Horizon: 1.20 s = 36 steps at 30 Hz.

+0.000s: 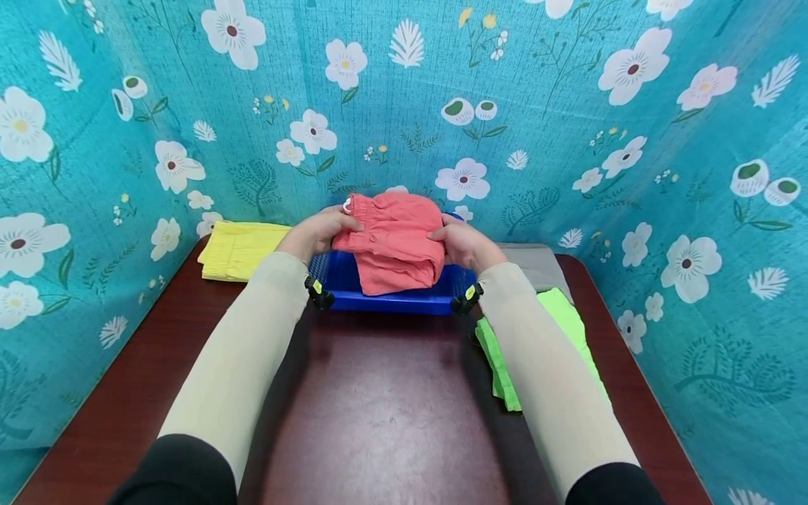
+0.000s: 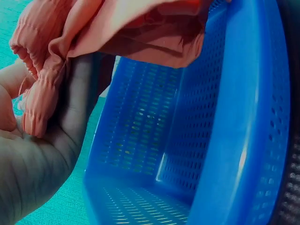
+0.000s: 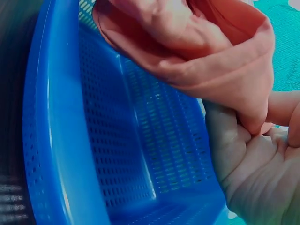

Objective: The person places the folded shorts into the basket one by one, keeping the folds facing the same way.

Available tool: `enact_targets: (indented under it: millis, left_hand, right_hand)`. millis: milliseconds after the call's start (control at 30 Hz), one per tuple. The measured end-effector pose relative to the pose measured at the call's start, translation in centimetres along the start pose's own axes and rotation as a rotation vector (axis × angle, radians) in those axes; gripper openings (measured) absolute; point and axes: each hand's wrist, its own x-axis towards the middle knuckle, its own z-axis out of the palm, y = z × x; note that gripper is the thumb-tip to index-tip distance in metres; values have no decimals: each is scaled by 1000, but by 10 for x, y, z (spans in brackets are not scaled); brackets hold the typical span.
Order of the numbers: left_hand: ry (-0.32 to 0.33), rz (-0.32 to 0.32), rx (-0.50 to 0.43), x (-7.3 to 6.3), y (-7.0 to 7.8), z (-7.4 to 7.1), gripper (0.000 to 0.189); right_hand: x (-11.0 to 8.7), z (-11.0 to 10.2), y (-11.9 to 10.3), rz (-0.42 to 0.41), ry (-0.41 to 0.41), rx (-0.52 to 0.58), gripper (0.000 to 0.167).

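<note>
A folded pair of coral-red shorts (image 1: 400, 238) hangs over the blue perforated basket (image 1: 391, 304), held between both hands. The left hand (image 1: 318, 233) grips the elastic waistband end, where a white drawstring tip shows. In the left wrist view the gathered waistband (image 2: 40, 103) lies between thumb and fingers. On the other side the right hand (image 1: 466, 242) pinches the folded edge; the right wrist view shows the cloth (image 3: 220, 70) between its thumb and fingers. Below the shorts, bare basket wall (image 3: 108, 131) and floor show in both wrist views.
Folded yellow cloth (image 1: 243, 245) lies at the back left of the dark red table (image 1: 385, 414). Right of the basket are a grey cloth (image 1: 533, 263) and a bright green cloth (image 1: 501, 372), partly behind the right forearm. A floral teal curtain (image 1: 391, 105) surrounds the table's back and sides.
</note>
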Motion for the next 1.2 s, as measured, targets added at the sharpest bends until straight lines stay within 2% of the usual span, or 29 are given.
enact_targets:
  millis: [133, 400, 633, 833, 967, 1200]
  left_hand:
    - [21, -4, -4, 4, -2, 0, 61]
    - [67, -21, 65, 8, -9, 0, 66]
    - [65, -22, 74, 14, -22, -1, 62]
    - [65, -1, 84, 14, -25, 2, 60]
    - [76, -1, 137, 11, -25, 6, 62]
    - [93, -50, 236, 14, -29, 5, 74]
  right_hand:
    - [5, 0, 3, 15, 17, 7, 61]
    - [11, 2, 9, 42, 36, -1, 58]
    - [14, 4, 16, 85, 40, 16, 61]
    - [16, 5, 22, 94, 41, 39, 62]
    - [18, 5, 26, 103, 49, 44, 65]
    - [20, 7, 32, 130, 61, 41, 71]
